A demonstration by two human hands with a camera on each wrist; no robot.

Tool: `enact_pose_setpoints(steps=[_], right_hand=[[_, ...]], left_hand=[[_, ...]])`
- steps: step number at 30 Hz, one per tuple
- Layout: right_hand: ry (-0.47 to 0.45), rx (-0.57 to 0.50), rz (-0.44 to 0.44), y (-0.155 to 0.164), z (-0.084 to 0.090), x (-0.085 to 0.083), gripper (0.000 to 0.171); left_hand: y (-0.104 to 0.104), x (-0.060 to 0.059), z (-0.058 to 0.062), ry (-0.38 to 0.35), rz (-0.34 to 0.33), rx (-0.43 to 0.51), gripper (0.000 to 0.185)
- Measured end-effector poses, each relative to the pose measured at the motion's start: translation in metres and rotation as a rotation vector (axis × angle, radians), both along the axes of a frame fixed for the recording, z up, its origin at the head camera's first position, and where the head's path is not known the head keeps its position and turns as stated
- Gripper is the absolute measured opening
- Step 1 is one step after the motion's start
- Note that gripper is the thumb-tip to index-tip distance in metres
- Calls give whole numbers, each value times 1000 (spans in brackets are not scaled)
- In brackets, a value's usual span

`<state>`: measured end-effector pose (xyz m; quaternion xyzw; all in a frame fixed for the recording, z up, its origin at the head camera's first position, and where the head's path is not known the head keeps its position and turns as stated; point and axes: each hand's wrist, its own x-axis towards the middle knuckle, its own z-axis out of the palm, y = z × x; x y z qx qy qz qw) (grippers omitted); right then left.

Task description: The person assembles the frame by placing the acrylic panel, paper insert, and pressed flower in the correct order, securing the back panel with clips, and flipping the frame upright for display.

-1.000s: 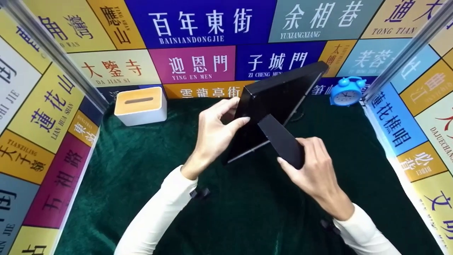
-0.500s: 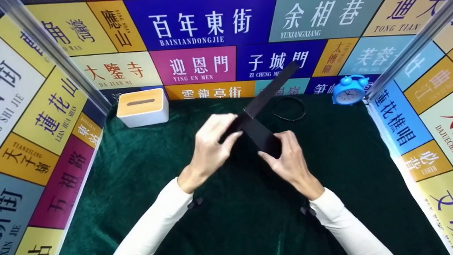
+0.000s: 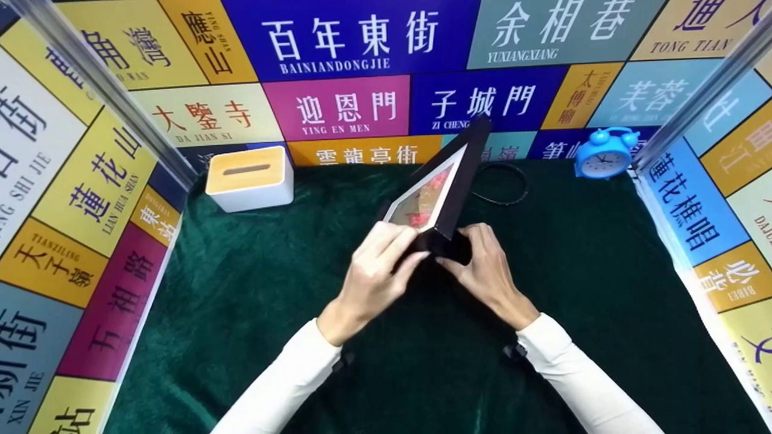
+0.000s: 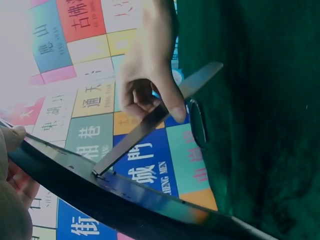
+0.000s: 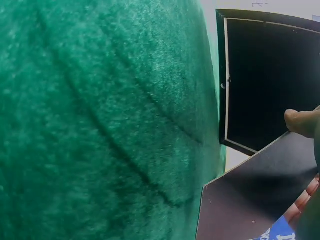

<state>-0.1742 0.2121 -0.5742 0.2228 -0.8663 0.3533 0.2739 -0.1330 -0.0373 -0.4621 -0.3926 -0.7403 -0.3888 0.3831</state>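
**Standing up the picture frame**

The left hand (image 3: 377, 265) pinches the black picture frame (image 3: 443, 181), tilted above the green cloth (image 3: 241, 301). The right hand (image 3: 482, 268) holds its back stand (image 4: 160, 115) open. Next seems setting it down gently.

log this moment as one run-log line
left hand: grips picture frame corner | right hand: holds frame's back stand | frame: tilted above green cloth

Black frame back (image 5: 272, 80) above green cloth (image 5: 100, 125)
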Motion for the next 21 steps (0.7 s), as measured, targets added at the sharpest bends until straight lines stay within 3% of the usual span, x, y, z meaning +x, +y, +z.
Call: enact_pose_setpoints(steps=[6, 14, 21], right_hand=[[-10, 5, -12, 5, -5, -2, 53], [-15, 60, -5, 10, -8, -1, 53], [16, 171, 65, 21, 4, 8, 68]], left_hand=[[12, 7, -8, -11, -6, 8, 31], [21, 14, -21, -92, -16, 71, 29], [13, 6, -29, -158, -120, 75, 33]])
